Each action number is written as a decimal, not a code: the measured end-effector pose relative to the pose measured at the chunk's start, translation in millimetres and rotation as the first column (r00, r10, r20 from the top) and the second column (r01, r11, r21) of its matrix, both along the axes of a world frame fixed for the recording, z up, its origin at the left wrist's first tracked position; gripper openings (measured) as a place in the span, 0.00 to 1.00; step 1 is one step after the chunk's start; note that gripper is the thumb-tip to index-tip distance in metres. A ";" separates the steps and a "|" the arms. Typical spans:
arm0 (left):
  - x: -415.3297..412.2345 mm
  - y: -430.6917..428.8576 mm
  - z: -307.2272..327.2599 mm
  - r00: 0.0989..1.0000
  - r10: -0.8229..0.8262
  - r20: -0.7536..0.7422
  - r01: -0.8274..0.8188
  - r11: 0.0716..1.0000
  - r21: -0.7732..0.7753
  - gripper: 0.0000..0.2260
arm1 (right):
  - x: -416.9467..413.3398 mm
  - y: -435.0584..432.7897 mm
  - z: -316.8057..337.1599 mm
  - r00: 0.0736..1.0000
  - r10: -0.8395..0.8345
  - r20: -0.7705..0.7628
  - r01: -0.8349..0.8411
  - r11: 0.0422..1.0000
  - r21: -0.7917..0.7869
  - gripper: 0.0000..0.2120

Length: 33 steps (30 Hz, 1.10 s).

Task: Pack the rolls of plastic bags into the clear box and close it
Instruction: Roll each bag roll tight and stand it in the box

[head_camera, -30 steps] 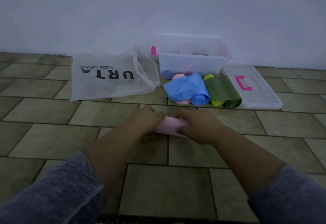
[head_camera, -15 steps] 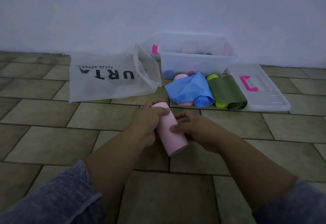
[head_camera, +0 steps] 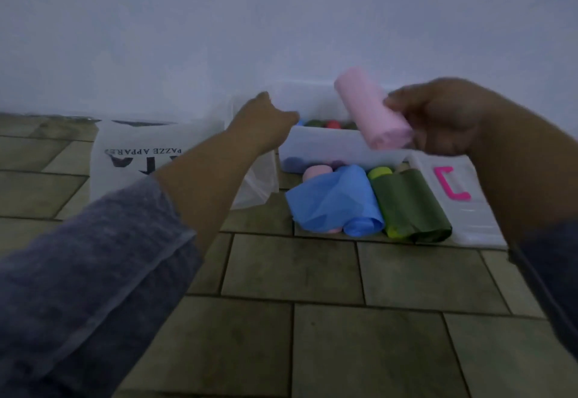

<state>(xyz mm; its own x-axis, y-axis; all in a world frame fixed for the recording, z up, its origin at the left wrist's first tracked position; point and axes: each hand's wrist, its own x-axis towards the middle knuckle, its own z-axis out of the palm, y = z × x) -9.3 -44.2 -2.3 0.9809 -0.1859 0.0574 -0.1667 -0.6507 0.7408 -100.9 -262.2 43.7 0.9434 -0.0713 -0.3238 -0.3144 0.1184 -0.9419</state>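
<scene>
My right hand [head_camera: 444, 116] grips a pink roll of plastic bags [head_camera: 372, 109] and holds it tilted in the air over the right part of the clear box [head_camera: 325, 147]. The box stands open against the wall, with several coloured rolls inside. My left hand [head_camera: 262, 122] reaches toward the box's left end with fingers curled; nothing shows in it. In front of the box lie a blue roll [head_camera: 334, 203], partly unrolled, a green roll [head_camera: 409, 203] and a pink roll [head_camera: 316, 172] half hidden under the blue one.
The box's clear lid [head_camera: 463, 209] with a pink handle [head_camera: 450, 183] lies flat to the right of the rolls. A white printed plastic bag [head_camera: 147, 156] lies on the tiled floor at the left. A pale wall rises right behind the box.
The pink roll has left the floor and my left hand. My right hand alone has lifted it up to the box. My left hand has moved forward to the box's left end.
</scene>
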 end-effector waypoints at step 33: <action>-80.0 57.7 -62.8 0.914 -0.254 -0.316 0.392 0.754 0.528 0.27 | 8.3 24.8 -66.1 0.989 -0.100 -0.112 -0.099 0.121 -0.988 0.12</action>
